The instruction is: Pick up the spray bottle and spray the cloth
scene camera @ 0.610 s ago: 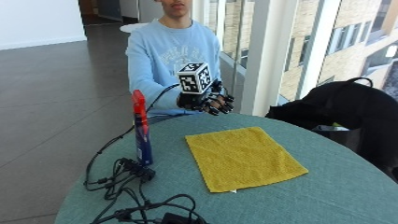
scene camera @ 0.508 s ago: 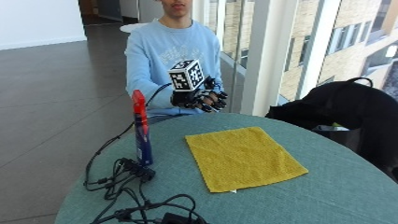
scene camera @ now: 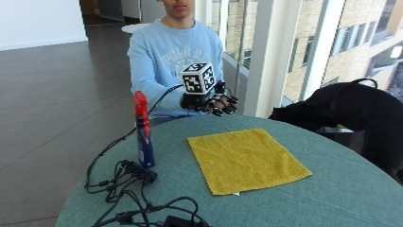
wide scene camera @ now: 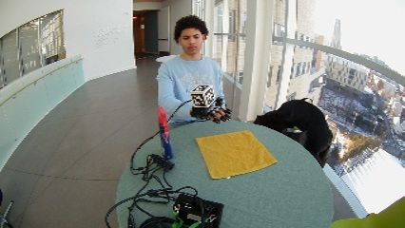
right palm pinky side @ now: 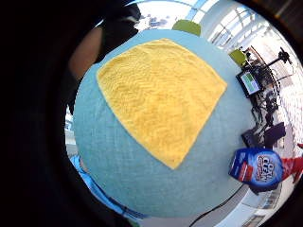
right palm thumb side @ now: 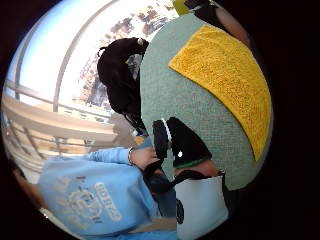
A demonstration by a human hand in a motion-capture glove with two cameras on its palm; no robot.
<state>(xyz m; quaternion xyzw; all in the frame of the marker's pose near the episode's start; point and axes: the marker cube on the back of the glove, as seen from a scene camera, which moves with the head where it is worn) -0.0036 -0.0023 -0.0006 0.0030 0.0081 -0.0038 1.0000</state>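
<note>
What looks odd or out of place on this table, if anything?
Nothing looks spilled or damaged. The spray bottle stands upright and the yellow cloth lies flat, turned a little askew. Only the tangle of black cables beside the bottle looks untidy.

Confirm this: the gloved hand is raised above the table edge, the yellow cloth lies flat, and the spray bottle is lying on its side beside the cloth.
Not quite. The bottle stands upright beside the cloth, as the outside view shows. The hand is raised above the table edge, and the cloth lies flat.
</note>
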